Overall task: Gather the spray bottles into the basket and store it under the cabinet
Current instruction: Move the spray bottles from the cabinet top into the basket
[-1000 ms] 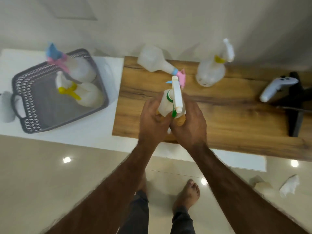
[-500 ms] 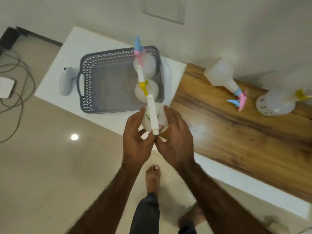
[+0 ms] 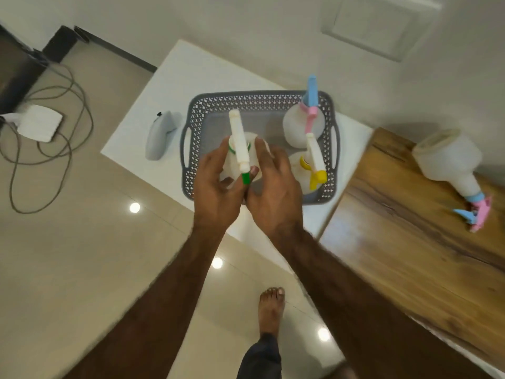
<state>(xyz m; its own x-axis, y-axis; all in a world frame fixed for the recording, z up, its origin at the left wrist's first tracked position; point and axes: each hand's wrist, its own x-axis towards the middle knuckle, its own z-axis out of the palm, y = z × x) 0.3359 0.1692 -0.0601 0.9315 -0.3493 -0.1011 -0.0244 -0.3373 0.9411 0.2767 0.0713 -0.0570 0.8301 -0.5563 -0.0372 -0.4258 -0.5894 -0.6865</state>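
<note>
Now left hand (image 3: 216,192), right hand (image 3: 273,198), fingers (image 3: 273,157) round green-tipped bottle (image 3: 239,135) over basket (image 3: 246,98); yellow-trigger bottle (image 3: 314,160) alongside.

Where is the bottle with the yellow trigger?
Head view: the yellow bottle stands inside the basket at its right side, just nearer than the pink bottle and right of the right hand.

Forearms reach forward; left hand (image 3: 216,190) and right hand (image 3: 276,194) cupped together, gripping.

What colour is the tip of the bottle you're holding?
Green tip on the spray bottle, head view.
</note>
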